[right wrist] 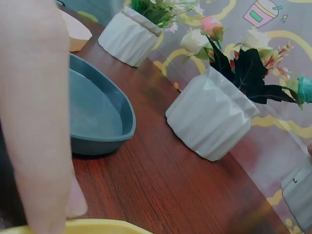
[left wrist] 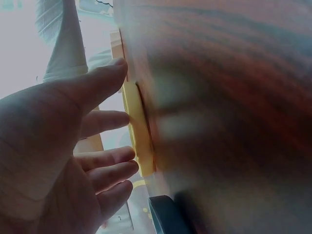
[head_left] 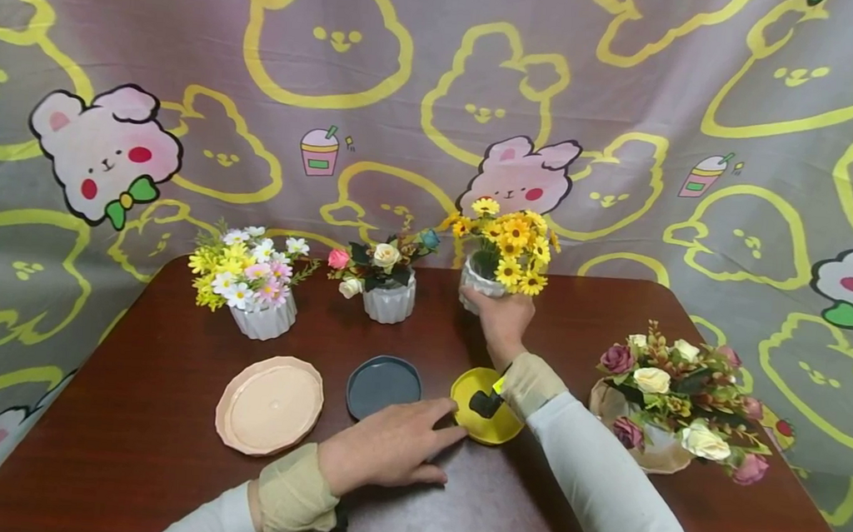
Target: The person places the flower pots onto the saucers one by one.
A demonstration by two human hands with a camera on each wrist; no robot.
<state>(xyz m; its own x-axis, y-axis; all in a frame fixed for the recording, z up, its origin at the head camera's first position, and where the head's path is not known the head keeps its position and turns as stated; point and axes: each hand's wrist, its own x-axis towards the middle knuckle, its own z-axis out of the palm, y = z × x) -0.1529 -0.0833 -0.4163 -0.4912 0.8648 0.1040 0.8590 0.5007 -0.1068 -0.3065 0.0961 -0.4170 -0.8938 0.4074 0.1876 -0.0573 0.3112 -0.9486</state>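
Observation:
My right hand (head_left: 505, 322) grips a white fluted flowerpot (head_left: 474, 285) of yellow daisy-like flowers (head_left: 513, 243) near the table's back edge. Whether its base touches the table cannot be told. Below that forearm lies a yellow saucer (head_left: 477, 433), partly covered by the right wrist and its camera. The left hand (head_left: 382, 446) has its fingers extended, with fingertips at the yellow saucer's near-left rim; the left wrist view shows them against the saucer's side (left wrist: 139, 131). Just beyond the left hand lies a dark blue saucer (head_left: 384, 386).
A pale pink saucer (head_left: 272, 408) lies at left. White pots of mixed daisies (head_left: 265, 316) and roses (head_left: 389, 301) stand behind. At right, a rose arrangement (head_left: 687, 395) sits over another pinkish saucer (head_left: 670, 462). A patterned cloth (head_left: 384, 37) hangs behind the brown table (head_left: 119, 442).

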